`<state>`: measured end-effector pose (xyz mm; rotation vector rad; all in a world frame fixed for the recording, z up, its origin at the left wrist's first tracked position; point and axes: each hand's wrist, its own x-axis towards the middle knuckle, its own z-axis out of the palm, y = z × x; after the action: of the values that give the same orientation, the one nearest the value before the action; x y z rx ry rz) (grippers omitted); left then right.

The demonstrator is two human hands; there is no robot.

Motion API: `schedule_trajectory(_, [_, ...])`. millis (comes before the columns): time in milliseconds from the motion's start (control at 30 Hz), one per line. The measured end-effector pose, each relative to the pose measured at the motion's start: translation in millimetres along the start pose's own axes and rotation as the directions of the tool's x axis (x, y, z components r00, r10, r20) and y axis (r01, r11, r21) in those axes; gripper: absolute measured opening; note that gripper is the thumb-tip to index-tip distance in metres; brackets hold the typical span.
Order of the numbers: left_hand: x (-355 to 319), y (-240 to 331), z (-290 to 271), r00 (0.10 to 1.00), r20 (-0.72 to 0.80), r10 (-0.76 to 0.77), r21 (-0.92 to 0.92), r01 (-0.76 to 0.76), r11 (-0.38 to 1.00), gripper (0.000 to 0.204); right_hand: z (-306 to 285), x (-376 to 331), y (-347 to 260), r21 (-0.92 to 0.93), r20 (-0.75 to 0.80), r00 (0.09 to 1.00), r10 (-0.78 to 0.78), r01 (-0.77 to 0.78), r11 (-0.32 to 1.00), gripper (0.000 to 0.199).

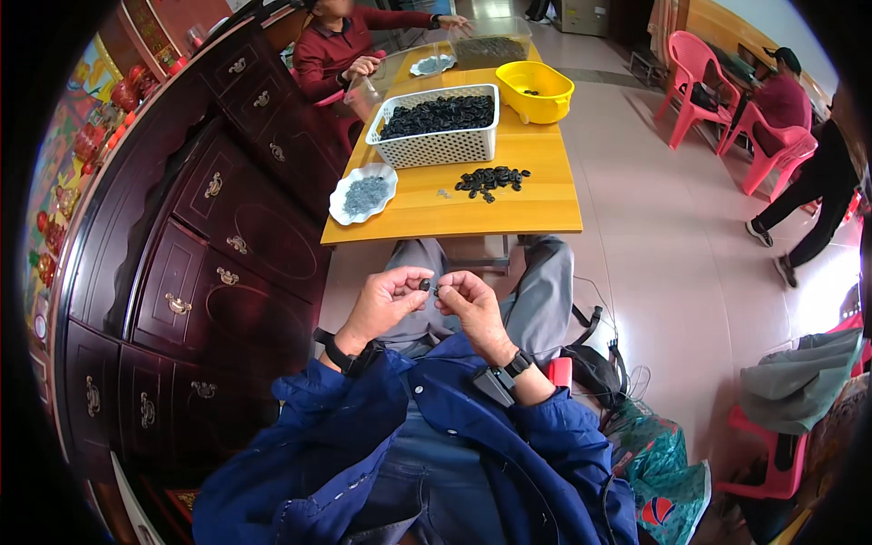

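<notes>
Fingers (pixel 420 276) of left hand (pixel 386 300) pinched on a small black part (pixel 425 285); fingertips of right hand (pixel 470 302) pinched on a tiny grey piece (pixel 437 291) just beside it, both held over the lap at picture centre.

Ahead at 12 o'clock, one yellow table (pixel 536 207). On it, largest first: one white perforated basket (pixel 440 145) heaped with black parts; one clear box (pixel 490 44) at its far end; one yellow bowl (pixel 535 91) at 1 o'clock from the basket; one white scalloped plate (pixel 341 205) of grey pieces at 11 o'clock from the hands; a second such plate (pixel 432 64) farther off; one loose pile of black parts (pixel 490 180). No labels legible.

Across the far end at 11 o'clock, one seated person in red (pixel 338 47). At 2 o'clock, three pink plastic chairs (pixel 688 74). At 9 o'clock, dark wooden cabinet (pixel 209 245).
</notes>
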<state>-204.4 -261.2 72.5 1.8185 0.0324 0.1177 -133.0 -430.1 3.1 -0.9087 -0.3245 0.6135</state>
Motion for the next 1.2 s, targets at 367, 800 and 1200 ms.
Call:
schedule_trajectory(367, [-1.2,-0.1,1.1,0.999,-0.024,0.034,0.12,-0.031,0.992,0.031,-1.1,1.7,2.1,-0.026,0.019,1.0,-0.004,0.005,1.0,0.01])
schedule_trajectory(800, [-2.1,-1.9,-2.7,0.999,-0.022,0.029,0.026,-0.028,0.999,0.031,-3.1,2.5,3.3,-0.032,0.011,1.0,-0.005,0.005,0.999,0.012])
schedule_trajectory(1200, [-3.1,1.5,-7.5,0.987,-0.147,-0.065,-0.242,0.028,0.97,0.019,-5.1,4.5,1.3,0.005,-0.032,0.999,-0.006,0.006,1.0,0.012])
